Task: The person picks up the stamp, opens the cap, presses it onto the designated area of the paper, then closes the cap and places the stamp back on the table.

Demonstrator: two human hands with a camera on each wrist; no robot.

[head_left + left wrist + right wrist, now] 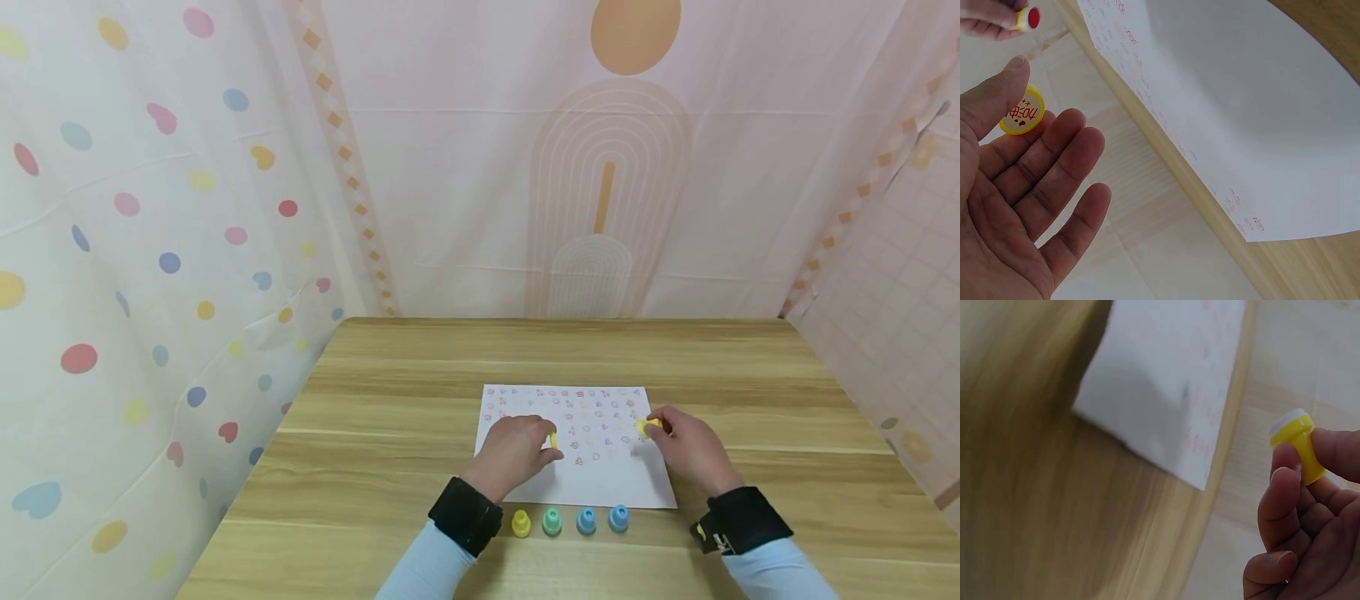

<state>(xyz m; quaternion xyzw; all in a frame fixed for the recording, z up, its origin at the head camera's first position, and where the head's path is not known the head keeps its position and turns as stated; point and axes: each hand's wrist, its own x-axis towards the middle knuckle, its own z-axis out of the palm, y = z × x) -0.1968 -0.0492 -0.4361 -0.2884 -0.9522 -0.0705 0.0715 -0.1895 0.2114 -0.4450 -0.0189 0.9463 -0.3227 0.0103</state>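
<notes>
My left hand [513,452] is over the left part of a white sheet of paper [600,487]. Between its thumb and index finger it pinches a round yellow stamp cap [1022,111] with red lettering; the other fingers are loosely spread. At the sheet's right edge, my right hand [692,450] holds a small yellow stamp [1302,445] by its narrow body. The stamp's white-rimmed end points away from the palm, and its red face shows in the left wrist view. Rows of small printed marks, mostly reddish and purple, cover the sheet's far part.
Along the sheet's near edge stand a yellow stamp [521,523], a green stamp [552,522] and two blue stamps, one [587,521] left of the other [618,518]. All are on a wooden table [360,467]. Patterned curtains [450,208] hang behind and beside it.
</notes>
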